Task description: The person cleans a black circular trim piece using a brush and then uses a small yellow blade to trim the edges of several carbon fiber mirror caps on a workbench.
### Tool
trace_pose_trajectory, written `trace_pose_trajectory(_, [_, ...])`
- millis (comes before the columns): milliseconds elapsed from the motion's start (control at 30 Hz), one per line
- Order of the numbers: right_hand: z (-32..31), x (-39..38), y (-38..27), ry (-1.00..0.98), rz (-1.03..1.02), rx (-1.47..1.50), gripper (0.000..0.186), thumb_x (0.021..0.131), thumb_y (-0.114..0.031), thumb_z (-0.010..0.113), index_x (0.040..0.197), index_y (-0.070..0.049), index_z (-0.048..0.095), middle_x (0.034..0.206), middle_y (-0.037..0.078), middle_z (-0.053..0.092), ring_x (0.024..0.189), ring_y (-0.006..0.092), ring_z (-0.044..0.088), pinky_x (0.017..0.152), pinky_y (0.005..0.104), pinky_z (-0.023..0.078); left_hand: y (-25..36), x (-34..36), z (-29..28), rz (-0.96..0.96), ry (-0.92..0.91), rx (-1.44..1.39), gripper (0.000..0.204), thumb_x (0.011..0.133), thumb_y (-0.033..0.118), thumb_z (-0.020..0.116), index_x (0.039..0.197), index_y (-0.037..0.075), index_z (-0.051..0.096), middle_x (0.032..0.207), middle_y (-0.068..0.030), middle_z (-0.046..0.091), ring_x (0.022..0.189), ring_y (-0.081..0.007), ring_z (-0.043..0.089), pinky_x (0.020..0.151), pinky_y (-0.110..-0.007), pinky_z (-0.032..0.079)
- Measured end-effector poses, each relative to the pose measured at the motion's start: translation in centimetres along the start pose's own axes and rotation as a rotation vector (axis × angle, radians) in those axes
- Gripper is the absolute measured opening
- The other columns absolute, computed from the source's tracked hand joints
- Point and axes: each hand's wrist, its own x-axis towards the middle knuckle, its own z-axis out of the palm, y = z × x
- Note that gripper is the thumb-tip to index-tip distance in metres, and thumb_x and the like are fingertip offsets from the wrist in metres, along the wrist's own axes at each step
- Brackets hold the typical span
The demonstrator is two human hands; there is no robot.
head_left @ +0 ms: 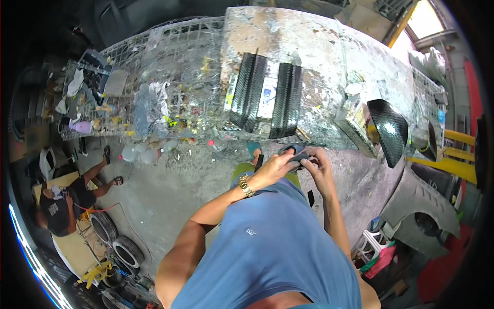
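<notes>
Both my hands meet in front of me, low by the near edge of the workbench [319, 62]. My left hand [274, 169], with a gold watch on its wrist, pinches a small dark grey piece [298, 156], which looks thin and pliable; its kind I cannot make out. My right hand [320, 169] has thumb and fingers closed on the same piece from the other side. Beyond them on the bench lie two long black carbon-fibre panels, a left one [249, 92] and a right one [286, 100], side by side, apart from my hands.
A curved glossy carbon-fibre part [388, 133] leans by a box [355, 123] at the bench's right. A wire-grid table [190, 62] adjoins on the left. Plastic bottles [139, 153] stand below it. A grey fender [419, 201] rests at right. Another person [59, 211] sits far left near tyres [127, 251].
</notes>
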Motion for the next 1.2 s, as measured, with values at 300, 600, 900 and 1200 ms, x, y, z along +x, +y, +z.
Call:
trace_pose_trajectory(300, [-3.1,1.7,1.8,-0.243,0.074,0.419,0.016,0.083,-0.008,0.073,0.083,-0.008,0.057,0.080,-0.003,0.061,0.071,0.0042,0.054,0.064,0.0213,0.042,2.8,1.9,-0.8,-0.372,-0.202,-0.084,0.026,0.092,0.025,0.063,0.102,0.000,0.062,0.070,-0.0048,0.058,0.059,-0.0077,0.051,0.054,-0.027,0.042])
trace_pose_trajectory(600, [-3.4,2.5,1.2,-0.347,0.222,1.157,0.046,0.083,-0.032,0.073,0.115,-0.010,0.048,0.115,0.010,0.059,0.103,0.0233,0.059,0.082,0.0415,0.053,2.6,3.8,2.8,-0.538,0.109,-0.571,0.023,0.094,0.022,0.061,0.101,0.000,0.064,0.075,0.0014,0.061,0.062,-0.0037,0.055,0.055,-0.020,0.046])
trace_pose_trajectory(900, [-2.4,4.3,-1.2,-0.431,0.164,1.071,0.068,0.085,-0.031,0.069,0.140,-0.009,0.037,0.140,0.014,0.046,0.124,0.0224,0.048,0.090,0.0340,0.047,3.8,5.2,3.9,-0.599,0.301,-0.920,0.025,0.096,0.028,0.058,0.095,0.003,0.063,0.076,-0.0019,0.064,0.062,-0.0077,0.058,0.054,-0.022,0.045])
trace_pose_trajectory(1200, [-5.1,9.0,-1.8,-0.225,0.098,0.798,0.036,0.096,-0.022,0.050,0.123,0.002,0.054,0.092,0.010,0.064,0.089,0.0209,0.065,0.080,0.0336,0.054,0.3,3.3,0.3,-0.273,0.396,-0.022,0.016,0.092,0.009,0.057,0.102,-0.003,0.061,0.097,-0.0079,0.065,0.089,-0.0119,0.061,0.077,-0.025,0.047])
